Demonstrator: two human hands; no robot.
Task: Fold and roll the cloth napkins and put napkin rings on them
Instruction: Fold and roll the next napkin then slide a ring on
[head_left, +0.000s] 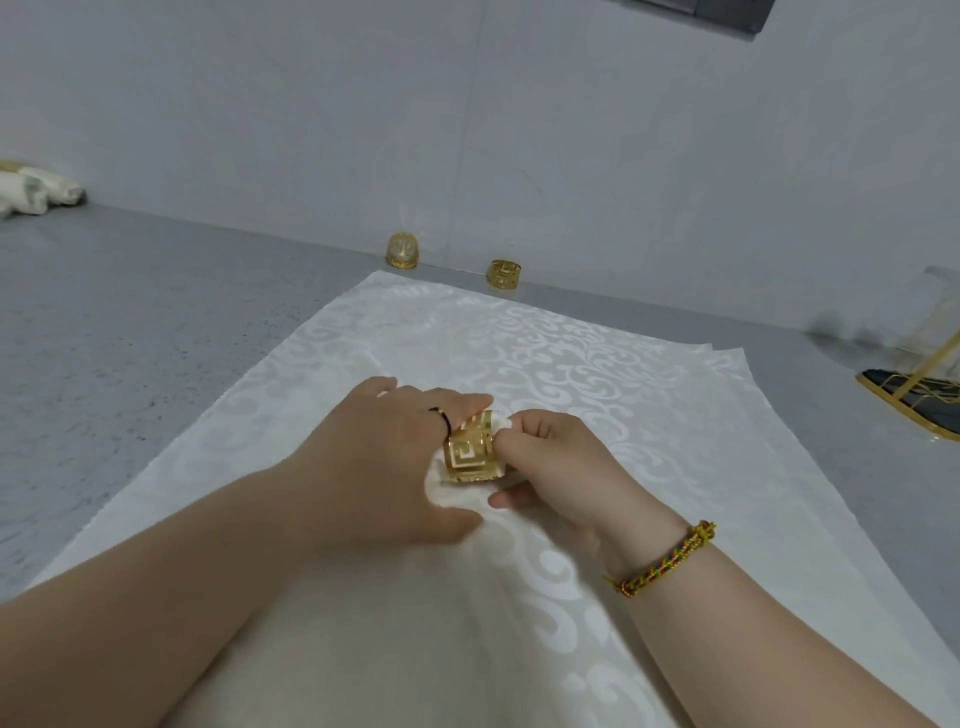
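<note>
Pinching the rolled napkin's (439, 488) tip, the right hand (550, 467) butts the gold ring (470, 454); the left hand (384, 457) curls its fingers over both, hiding most of the roll. Beyond the fingertips stand two spare rings (402, 251) (504, 274); flat napkins (597, 343) lie beneath.

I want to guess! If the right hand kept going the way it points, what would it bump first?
The gold napkin ring; the right hand pinches it. The left hand, holding the rolled napkin, looks next behind.
</note>
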